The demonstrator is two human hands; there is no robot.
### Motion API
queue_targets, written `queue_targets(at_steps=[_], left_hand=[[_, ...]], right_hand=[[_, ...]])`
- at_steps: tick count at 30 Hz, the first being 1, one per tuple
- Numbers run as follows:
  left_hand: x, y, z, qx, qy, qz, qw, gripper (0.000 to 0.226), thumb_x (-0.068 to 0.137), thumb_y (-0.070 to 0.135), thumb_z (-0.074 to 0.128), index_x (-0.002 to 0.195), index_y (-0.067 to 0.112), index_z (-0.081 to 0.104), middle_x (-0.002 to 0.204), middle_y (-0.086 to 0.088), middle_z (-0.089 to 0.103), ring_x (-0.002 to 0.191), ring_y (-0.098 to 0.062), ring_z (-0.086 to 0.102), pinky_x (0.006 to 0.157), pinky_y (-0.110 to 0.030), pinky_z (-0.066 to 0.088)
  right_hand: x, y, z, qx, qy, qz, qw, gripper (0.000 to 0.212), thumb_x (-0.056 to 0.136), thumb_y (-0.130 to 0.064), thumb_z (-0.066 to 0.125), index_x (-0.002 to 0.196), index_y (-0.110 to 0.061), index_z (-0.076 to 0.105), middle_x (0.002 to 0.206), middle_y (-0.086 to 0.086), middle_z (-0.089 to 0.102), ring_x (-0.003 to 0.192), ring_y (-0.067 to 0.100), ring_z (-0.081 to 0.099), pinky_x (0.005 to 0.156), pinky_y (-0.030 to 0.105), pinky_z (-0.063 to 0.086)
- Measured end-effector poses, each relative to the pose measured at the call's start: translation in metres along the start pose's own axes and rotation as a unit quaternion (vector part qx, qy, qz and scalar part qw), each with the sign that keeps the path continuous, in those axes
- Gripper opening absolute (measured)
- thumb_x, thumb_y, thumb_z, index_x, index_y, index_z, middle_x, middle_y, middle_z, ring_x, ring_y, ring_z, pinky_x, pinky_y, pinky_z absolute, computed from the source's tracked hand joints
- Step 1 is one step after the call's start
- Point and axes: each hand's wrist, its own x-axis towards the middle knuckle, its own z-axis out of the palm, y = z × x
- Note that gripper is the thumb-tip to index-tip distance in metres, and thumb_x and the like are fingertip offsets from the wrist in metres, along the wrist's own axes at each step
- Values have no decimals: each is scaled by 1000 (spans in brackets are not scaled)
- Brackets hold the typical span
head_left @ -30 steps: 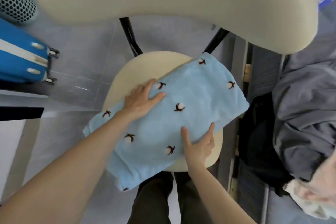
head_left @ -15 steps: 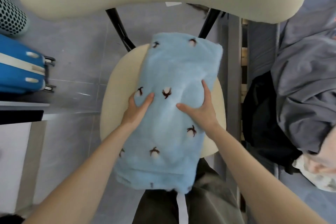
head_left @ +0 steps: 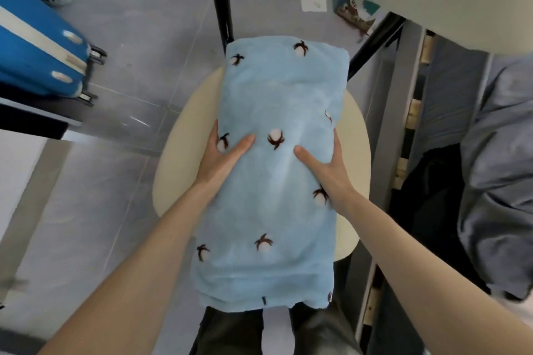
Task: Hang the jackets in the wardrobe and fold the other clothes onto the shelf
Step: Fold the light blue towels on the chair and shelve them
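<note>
Blue garment (head_left: pixel 277 196) overhangs chair seat (head_left: pixel 181 135); left hand (head_left: pixel 223 160), right hand (head_left: pixel 328 170) grip its edges.

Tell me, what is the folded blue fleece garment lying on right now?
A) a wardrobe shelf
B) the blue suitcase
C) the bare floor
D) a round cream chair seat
D: the blue fleece garment lies across the round cream chair seat, its near end overhanging, while the left hand and right hand hold its sides.
</note>
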Motion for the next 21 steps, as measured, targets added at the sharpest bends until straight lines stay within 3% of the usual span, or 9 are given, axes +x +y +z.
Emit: queue_targets(at_steps=[3,6,8,11,13,18,21], left_hand=[[-10,8,0,-28,11,-4,1000,64,72,51,78,128,47,49,113,30,61,96,12,61,75,-11,49],[-36,23,-5,-62,29,-4,998,45,71,47,80,108,51,53,93,37,64,83,15,63,62,-5,48],[-62,31,-8,-94,44,1,995,45,67,51,80,104,51,55,90,39,65,81,14,64,59,-4,48],[-109,44,-13,-151,88,5,985,55,55,58,81,104,48,58,93,35,67,82,9,66,58,-6,49],[-144,51,-16,-181,114,9,977,57,53,58,81,104,49,59,93,33,68,81,8,67,58,-8,50],[-232,72,-28,-238,137,14,961,72,63,57,81,127,38,56,115,16,68,99,-6,68,81,-27,55],[-282,76,-42,-262,167,19,950,50,67,52,77,113,36,64,107,12,72,94,-8,70,73,-23,57]], right_hand=[[-3,-7,-2,5,-40,-22,999,81,68,-50,84,135,-50,39,119,-23,63,105,3,65,88,35,57],[-19,-20,-8,-4,-65,-35,997,77,69,-50,83,134,-49,41,119,-20,65,105,6,66,86,35,58],[-35,-33,-13,-18,-84,-41,995,77,69,-51,83,134,-50,41,118,-21,65,104,5,66,82,31,58],[-68,-61,-20,-45,-128,-53,989,75,68,-52,83,132,-52,43,115,-22,66,101,4,67,74,26,58],[-92,-82,-25,-66,-165,-63,982,75,69,-50,83,132,-52,43,119,-18,65,105,9,66,82,34,58],[-156,-129,-23,-119,-257,-95,954,69,76,-43,80,135,-45,44,127,-11,63,114,17,63,93,46,53],[-193,-145,-10,-151,-288,-101,940,70,75,-46,80,134,-48,43,125,-15,63,112,12,64,93,42,54]])
